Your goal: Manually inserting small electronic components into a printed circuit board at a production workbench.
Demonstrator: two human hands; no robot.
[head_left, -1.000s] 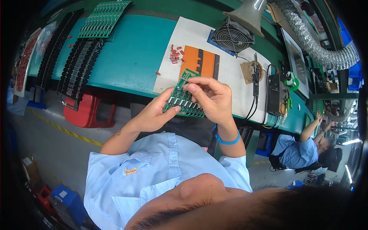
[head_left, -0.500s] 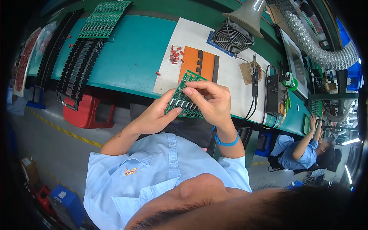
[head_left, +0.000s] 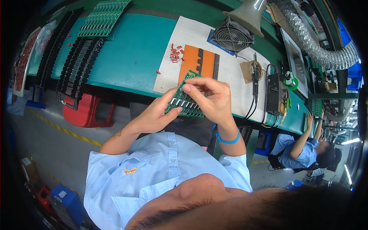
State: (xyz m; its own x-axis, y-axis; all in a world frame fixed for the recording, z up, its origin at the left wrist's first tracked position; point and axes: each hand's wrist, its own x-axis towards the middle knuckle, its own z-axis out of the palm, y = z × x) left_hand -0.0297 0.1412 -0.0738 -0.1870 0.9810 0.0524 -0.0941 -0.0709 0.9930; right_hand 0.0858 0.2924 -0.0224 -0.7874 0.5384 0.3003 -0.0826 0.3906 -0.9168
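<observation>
Green board (head_left: 190, 112), near bench (head_left: 130, 57) edge, gripped by left hand (head_left: 155, 115); right hand (head_left: 213, 100) at its upper part, grip cannot be told. Pale parts (head_left: 184, 104) seated in row; red parts (head_left: 175, 58) loose, apparently unfitted.

The circuit board (head_left: 184, 109) is green — the panel (head_left: 191, 57) orange, the wristband (head_left: 229, 141) blue

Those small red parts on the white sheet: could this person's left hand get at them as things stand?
Probably not straight away: the left hand is gripping the green circuit board. The way itself looks free, though; nothing covers the red parts.
</observation>
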